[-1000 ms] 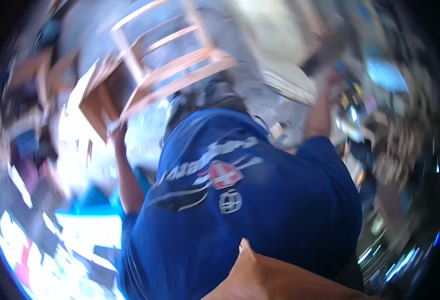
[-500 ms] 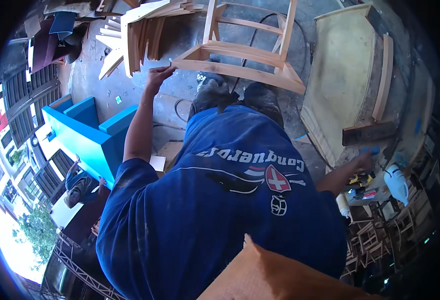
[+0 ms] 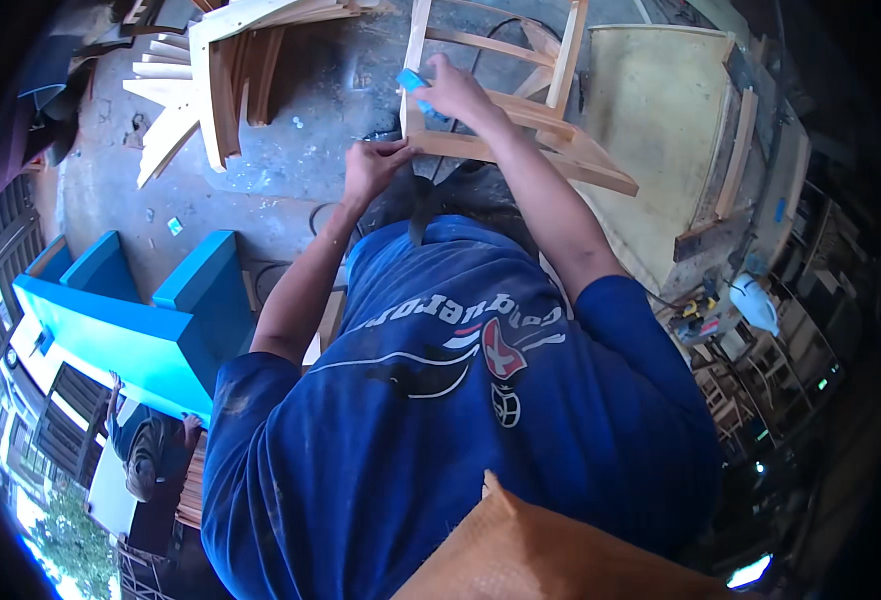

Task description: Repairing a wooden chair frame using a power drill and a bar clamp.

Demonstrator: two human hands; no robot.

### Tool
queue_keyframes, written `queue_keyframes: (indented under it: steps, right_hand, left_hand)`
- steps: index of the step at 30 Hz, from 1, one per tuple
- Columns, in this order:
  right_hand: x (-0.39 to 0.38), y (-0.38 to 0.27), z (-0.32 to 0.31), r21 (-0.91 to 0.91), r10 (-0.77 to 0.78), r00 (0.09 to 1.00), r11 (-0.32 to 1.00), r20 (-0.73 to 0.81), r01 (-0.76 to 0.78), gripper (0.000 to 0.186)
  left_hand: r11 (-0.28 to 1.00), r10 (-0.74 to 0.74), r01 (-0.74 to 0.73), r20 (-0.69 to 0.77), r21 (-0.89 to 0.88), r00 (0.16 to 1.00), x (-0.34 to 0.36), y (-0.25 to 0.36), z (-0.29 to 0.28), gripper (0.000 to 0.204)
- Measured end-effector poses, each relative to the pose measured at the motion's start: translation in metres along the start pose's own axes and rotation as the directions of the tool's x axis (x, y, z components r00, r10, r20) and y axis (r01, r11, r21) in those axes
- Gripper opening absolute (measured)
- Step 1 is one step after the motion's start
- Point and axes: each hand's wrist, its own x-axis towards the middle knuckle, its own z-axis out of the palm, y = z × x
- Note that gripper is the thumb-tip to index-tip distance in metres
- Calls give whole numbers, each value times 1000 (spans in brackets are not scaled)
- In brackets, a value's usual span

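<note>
A pale surface (image 3: 651, 120) stands right of the wooden frame (image 3: 533, 113), itself located in front of the person's legs. Also right of the frame, a wooden strip (image 3: 737, 155) lies along the surface. Left hand (image 3: 373, 170) pinches the frame's near left corner. Right hand (image 3: 456, 95), over the frame's left part, grips a light-blue item (image 3: 413, 79), kind unclear.
</note>
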Motion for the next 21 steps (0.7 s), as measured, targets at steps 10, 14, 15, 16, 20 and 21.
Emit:
queue_keyframes:
  steps: [10, 14, 15, 16, 20, 21]
  right_hand:
    - [2, -43, 21, 0, 25, 999, 1000, 35, -25, 76]
    - [-4, -45, 23, -16, 79, 988, 997, 135, -77, 76]
    - [-5, -47, 23, 11, 92, 962, 995, 255, -99, 77]
    - [-10, -48, 21, 258, 79, 962, 955, 261, -148, 70]
    - [-40, -28, -27, 864, -102, 978, 490, 184, -112, 56]
    - [-63, -14, -42, 931, -125, 987, 361, 97, -46, 54]
  left_hand:
    - [994, 4, 0, 37, -109, 999, 3, -7, -6, 31]
    - [997, 41, -39, 27, -74, 999, 1, -3, -6, 32]
    - [997, 56, -56, 3, -57, 998, 1, 0, -7, 32]
    - [999, 40, -39, 23, -34, 999, 2, 3, -7, 33]
    - [985, -43, 13, 169, 170, 985, 10, 19, -20, 35]
    - [974, -20, -24, 189, 225, 982, 17, 25, -25, 34]
